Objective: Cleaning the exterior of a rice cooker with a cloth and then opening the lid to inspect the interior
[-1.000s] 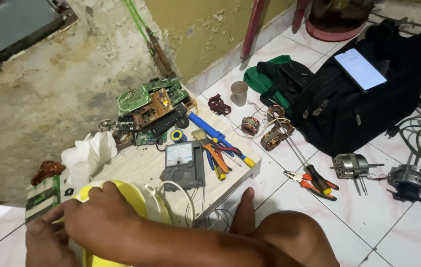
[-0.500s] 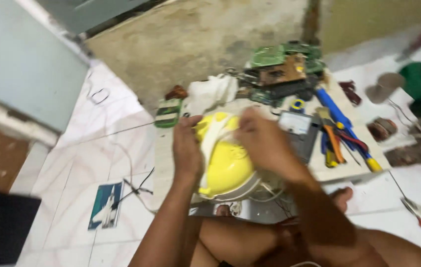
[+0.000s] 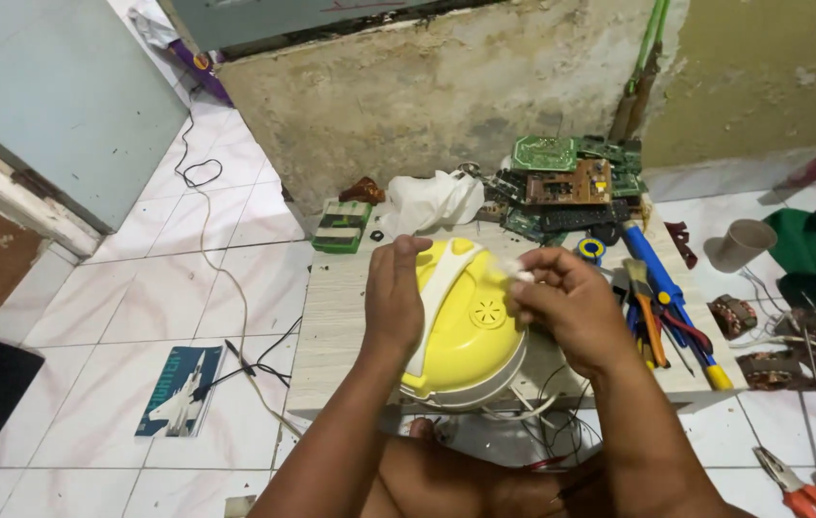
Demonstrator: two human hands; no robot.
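Two hands work at the centre of the frame over a low pale board (image 3: pixel 331 326) set on the white tiled floor. Behind it, in the upper middle, a stack of green circuit boards (image 3: pixel 566 177) leans near the rough wall, with a crumpled white cloth (image 3: pixel 432 201) just to its left and a small green block (image 3: pixel 343 225) further left. At the right of the board lie a blue-handled tool (image 3: pixel 662 288), a brush (image 3: pixel 643 293) and a small roll of tape (image 3: pixel 590 249). Further right stand a paper cup (image 3: pixel 742 245), copper wire coils (image 3: pixel 734 315) and, in the lower right corner, red-handled pliers (image 3: pixel 792 484). At lower left a printed card (image 3: pixel 181 391) lies on the tiles beside a thin black wire (image 3: pixel 255 369).

The yellow cooker lid (image 3: pixel 470 331) sits in the middle of the board, domed, round and bright yellow, with a cream handle strap running across its top, a small round vent and a cream rim below. The left hand (image 3: pixel 394 297) lies flat against the lid's left side, fingers spread over it, steadying it. The right hand (image 3: pixel 561 307) hovers at the lid's upper right edge, fingertips pinched on a small white scrap (image 3: pixel 521 275). Loose wires trail from under the lid toward the lower edge of the frame.
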